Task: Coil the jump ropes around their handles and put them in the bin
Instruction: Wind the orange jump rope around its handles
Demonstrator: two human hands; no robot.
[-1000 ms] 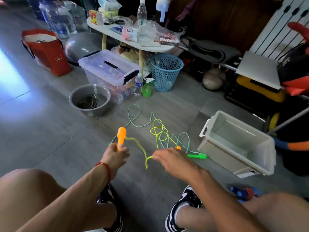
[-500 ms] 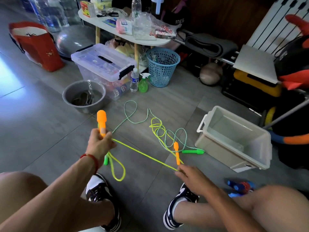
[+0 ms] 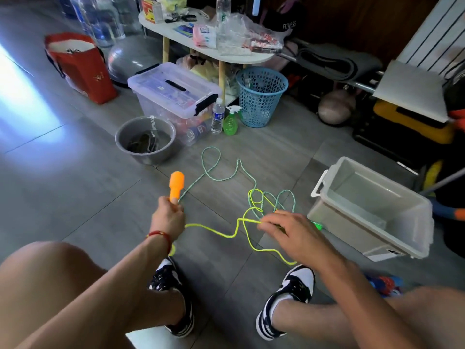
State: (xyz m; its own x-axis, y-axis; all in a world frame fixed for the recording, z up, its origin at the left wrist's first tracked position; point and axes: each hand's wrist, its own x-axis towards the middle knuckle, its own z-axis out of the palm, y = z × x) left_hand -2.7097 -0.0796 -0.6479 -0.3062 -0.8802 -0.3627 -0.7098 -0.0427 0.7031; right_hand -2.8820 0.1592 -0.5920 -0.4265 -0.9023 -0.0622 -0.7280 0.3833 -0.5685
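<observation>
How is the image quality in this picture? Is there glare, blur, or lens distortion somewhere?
Head view: strong bluish-white glare washes out the floor at the left edge; wide-angle distortion bends the tile lines and tilts the white bin; the right side and top right corner are dark and smeared; the left hand, orange handle and yellow rope are fairly sharp, the right hand slightly soft.

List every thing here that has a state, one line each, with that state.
left hand: grips the orange handle
orange handle: upright, held off the floor
yellow rope: uncoiled, slack between the hands
right hand: pinches the yellow rope
green-and-white rope: uncoiled, loose on the floor
grey bin: open, nothing seen inside
clear storage box: lid on
</observation>
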